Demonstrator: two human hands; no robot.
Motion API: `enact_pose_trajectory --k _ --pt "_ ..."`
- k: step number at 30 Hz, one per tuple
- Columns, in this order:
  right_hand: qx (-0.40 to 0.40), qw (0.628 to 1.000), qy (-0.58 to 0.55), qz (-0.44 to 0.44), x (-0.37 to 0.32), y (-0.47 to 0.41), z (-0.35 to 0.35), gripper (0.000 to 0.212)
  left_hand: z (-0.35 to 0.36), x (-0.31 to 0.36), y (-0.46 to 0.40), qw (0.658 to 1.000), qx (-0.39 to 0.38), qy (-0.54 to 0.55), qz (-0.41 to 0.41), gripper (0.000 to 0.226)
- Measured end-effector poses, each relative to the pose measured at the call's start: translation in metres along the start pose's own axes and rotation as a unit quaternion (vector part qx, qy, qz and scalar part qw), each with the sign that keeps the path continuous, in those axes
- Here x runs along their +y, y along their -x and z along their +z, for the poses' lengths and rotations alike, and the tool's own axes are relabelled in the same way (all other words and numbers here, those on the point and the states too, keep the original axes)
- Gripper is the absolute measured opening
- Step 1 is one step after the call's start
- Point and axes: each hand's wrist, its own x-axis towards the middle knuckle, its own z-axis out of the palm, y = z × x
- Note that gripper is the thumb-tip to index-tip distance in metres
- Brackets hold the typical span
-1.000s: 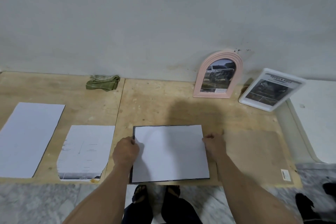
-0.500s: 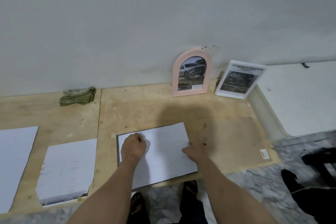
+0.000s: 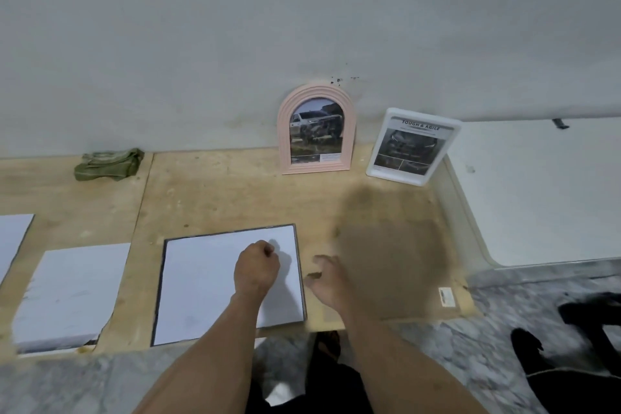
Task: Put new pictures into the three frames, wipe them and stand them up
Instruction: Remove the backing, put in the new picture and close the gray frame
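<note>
A white sheet with a dark rim [image 3: 201, 286] lies flat on the plywood board [image 3: 218, 198] in front of me. My left hand [image 3: 257, 267] rests on it as a closed fist, near its right side. Just off the sheet's right edge my right hand [image 3: 327, 276] hovers over the wood with fingers apart, holding nothing. A pink arched frame [image 3: 316, 134] with a car picture stands against the wall. To its right a white rectangular frame [image 3: 411, 146] with a dark printed page leans back. A green cloth [image 3: 107, 165] lies crumpled by the wall at the left.
Two more white sheets lie on the board at the left: one with a torn lower corner [image 3: 70, 296], one cut off by the image edge [image 3: 11, 242]. A white raised surface [image 3: 537, 191] borders the board on the right. Marble floor [image 3: 487, 346] and dark footwear are below.
My view has swung right. My left hand moved from the sheet's left edge to its right part. My right hand came off the sheet's right edge and opened.
</note>
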Motion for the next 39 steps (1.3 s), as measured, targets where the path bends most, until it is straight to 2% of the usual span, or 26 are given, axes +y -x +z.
enact_pose_trajectory --k 4,7,9,12,14,16,21,24,27,29,32,36,39 --pt "0.017 0.999 -0.033 0.023 0.031 0.0 -0.044 0.046 0.017 0.022 0.013 1.0 -0.03 -0.005 0.0 0.022" --pt "0.071 0.996 -0.013 0.047 0.066 0.003 -0.08 0.016 0.032 0.051 0.027 0.995 -0.1 -0.013 0.017 0.018" --pt "0.118 0.99 0.019 0.075 0.095 0.007 -0.101 0.017 0.044 0.071 0.035 0.987 -0.151 -0.051 0.023 0.026" --pt "0.13 0.977 0.028 0.164 0.132 0.018 -0.128 0.032 0.06 0.094 0.045 0.978 -0.187 -0.096 0.002 0.028" --pt "0.142 0.968 0.062 0.199 0.151 0.023 -0.143 0.048 0.068 0.103 0.051 0.976 -0.182 -0.116 -0.02 0.032" --pt "0.144 0.962 0.059 0.226 0.164 0.026 -0.152 0.056 0.074 0.103 0.054 0.977 -0.173 -0.118 -0.039 0.035" --pt "0.121 0.961 -0.056 0.242 0.174 0.03 -0.158 0.062 0.086 0.097 0.051 0.979 -0.172 -0.073 -0.087 0.035" --pt "0.143 0.949 -0.116 0.254 0.183 0.027 -0.159 0.05 0.084 0.095 0.045 0.978 -0.162 0.001 -0.132 0.029" --pt "0.165 0.927 -0.197 0.272 0.187 0.029 -0.164 0.015 0.082 0.079 0.028 0.965 -0.137 0.108 -0.195 0.035" --pt "0.168 0.908 -0.253 0.288 0.191 0.026 -0.164 0.023 0.078 0.067 0.016 0.959 -0.128 0.152 -0.202 0.033" --pt "0.168 0.886 -0.32 0.291 0.192 0.022 -0.164 0.012 0.066 0.062 0.005 0.961 -0.114 0.178 -0.18 0.018" --pt "0.154 0.892 -0.344 0.25 0.159 0.013 -0.158 0.011 0.029 0.043 -0.009 0.958 -0.098 0.226 -0.147 0.014" --pt "0.108 0.909 -0.338 0.216 0.12 0.0 -0.139 0.011 -0.008 0.014 -0.011 0.951 -0.058 0.262 -0.156 0.01"
